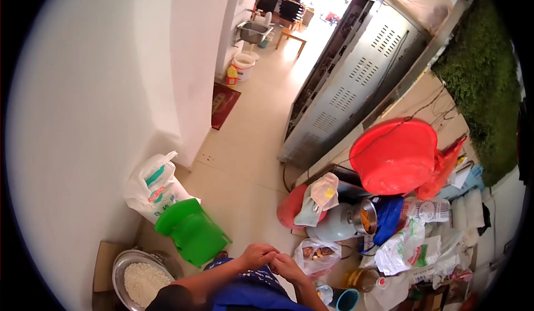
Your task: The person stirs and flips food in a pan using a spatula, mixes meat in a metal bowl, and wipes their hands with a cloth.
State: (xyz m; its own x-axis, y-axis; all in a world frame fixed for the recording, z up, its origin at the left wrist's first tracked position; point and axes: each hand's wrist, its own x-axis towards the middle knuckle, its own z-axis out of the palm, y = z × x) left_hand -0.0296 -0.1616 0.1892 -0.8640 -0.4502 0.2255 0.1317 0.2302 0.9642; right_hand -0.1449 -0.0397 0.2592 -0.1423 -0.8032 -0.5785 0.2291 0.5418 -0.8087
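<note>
"So, how are the hands held?"

"Pressed together, in front of the blue garment (pixel 257 284). The left hand (pixel 258 256) meets the right hand (pixel 287 267), fingers curled inward; I can't tell whether anything is pinched between them."

"Why there?"

"Perhaps because that's an easy resting height, though whether they touch the cloth is unclear."

"Which loose thing lies closest?"

"The clear plastic bag (pixel 316 266), just to the right of the right hand and apparently apart from it. Brown pieces show inside; the bag probably keeps them together."

"And on the left?"

"A green plastic chair (pixel 196 234) stands ahead of the left hand, beside a white sack (pixel 146 184) near the wall. Further left, a metal bowl (pixel 118 275) holds white grains (pixel 144 283); its raised rim likely stops them spilling."

"Right side?"

"A bottle of brown liquid (pixel 357 280) near the bag, among more bags and containers, presumably kept to that side so people can pass down the middle of the floor (pixel 236 194)."
</note>
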